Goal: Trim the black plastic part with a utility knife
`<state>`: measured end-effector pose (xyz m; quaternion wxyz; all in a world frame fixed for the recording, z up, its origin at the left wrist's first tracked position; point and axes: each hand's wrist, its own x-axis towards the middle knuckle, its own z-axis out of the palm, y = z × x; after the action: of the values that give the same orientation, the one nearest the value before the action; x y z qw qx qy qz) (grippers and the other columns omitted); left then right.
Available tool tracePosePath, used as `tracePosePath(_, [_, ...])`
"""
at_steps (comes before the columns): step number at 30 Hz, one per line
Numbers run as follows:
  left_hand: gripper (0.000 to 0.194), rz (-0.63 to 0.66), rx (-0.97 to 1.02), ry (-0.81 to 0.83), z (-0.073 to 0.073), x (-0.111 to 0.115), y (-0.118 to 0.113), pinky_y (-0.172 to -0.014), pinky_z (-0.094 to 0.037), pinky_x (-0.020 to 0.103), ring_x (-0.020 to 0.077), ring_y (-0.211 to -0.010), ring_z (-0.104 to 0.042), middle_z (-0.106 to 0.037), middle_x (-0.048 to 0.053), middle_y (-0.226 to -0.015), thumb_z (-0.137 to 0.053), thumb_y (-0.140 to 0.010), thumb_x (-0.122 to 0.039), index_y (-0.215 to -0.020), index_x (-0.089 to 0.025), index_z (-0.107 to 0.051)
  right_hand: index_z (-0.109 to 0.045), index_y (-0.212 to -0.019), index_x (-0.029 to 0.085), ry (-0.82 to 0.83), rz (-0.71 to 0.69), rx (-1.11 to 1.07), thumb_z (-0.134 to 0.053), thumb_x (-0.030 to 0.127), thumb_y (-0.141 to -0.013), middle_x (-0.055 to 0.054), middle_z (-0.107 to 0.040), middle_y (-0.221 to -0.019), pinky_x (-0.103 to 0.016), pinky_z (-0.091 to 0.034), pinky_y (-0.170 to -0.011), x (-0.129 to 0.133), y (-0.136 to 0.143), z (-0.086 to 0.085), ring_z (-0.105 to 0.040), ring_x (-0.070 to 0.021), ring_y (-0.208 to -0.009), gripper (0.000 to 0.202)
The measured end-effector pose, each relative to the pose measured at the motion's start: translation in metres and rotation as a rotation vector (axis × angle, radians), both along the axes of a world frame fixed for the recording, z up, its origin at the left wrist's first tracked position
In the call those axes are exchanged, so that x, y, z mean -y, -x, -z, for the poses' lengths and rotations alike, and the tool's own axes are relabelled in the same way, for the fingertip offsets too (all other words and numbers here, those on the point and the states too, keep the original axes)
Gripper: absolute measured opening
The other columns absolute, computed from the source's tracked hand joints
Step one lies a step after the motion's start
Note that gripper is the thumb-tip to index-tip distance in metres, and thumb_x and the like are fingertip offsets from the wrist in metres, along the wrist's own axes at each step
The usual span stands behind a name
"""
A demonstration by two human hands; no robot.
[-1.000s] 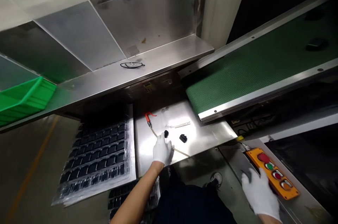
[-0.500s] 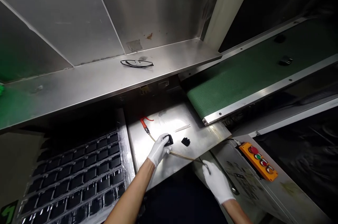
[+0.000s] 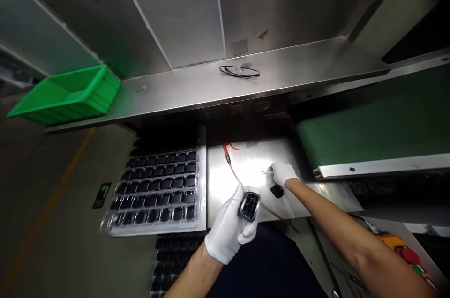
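My gloved left hand (image 3: pixel 230 230) holds a small black plastic part (image 3: pixel 249 205) up in front of me, its open ribbed side facing me. My gloved right hand (image 3: pixel 283 173) reaches onto the shiny steel plate (image 3: pixel 246 171) and pinches a thin metal tool (image 3: pixel 267 172). A second black part (image 3: pixel 277 190) lies on the plate just below that hand. A thin hose with a red end (image 3: pixel 228 151) runs across the plate.
A clear tray of several black parts (image 3: pixel 158 190) lies left of the plate, with more trays (image 3: pixel 172 260) below. Safety glasses (image 3: pixel 239 71) rest on the steel shelf, a green bin (image 3: pixel 66 94) at its left. A green conveyor belt (image 3: pixel 372 136) runs right; an orange button box (image 3: pixel 409 253) sits lower right.
My left hand has lifted the black part off the plate toward me. My right hand moved from the lower edge of the bench up to the thin metal tool. The view swung left.
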<state>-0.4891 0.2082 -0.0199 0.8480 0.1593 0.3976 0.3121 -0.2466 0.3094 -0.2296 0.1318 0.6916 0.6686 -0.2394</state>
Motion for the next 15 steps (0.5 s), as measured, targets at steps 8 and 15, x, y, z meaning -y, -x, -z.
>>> tracePosePath(8, [0.036,-0.129,-0.02,-0.005,-0.028,0.025,0.003,-0.032,-0.017,0.018,0.0028,-0.033,-0.033,-0.053,-0.004,-0.065,-0.048,-0.1,-0.052,-0.112,-0.02,-0.06,-0.067,-0.113,0.012,0.096,-0.079,0.067,-0.06,0.025,-0.106,-0.009,-0.065,-0.103,-0.038,-0.055,-0.089,-0.004,-0.011,0.02,-0.064,-0.0217,-0.093,0.016])
tracePosePath(15, [0.038,-0.162,0.148,0.155,-0.034,0.034,0.001,-0.033,-0.021,0.014,-0.001,-0.039,-0.036,-0.06,0.003,-0.083,-0.053,-0.099,-0.047,-0.087,-0.012,-0.062,-0.066,-0.12,0.014,0.172,-0.072,0.054,-0.062,0.019,-0.101,-0.008,-0.066,-0.109,-0.038,-0.055,-0.087,-0.008,-0.015,0.025,-0.065,-0.0228,-0.094,0.019])
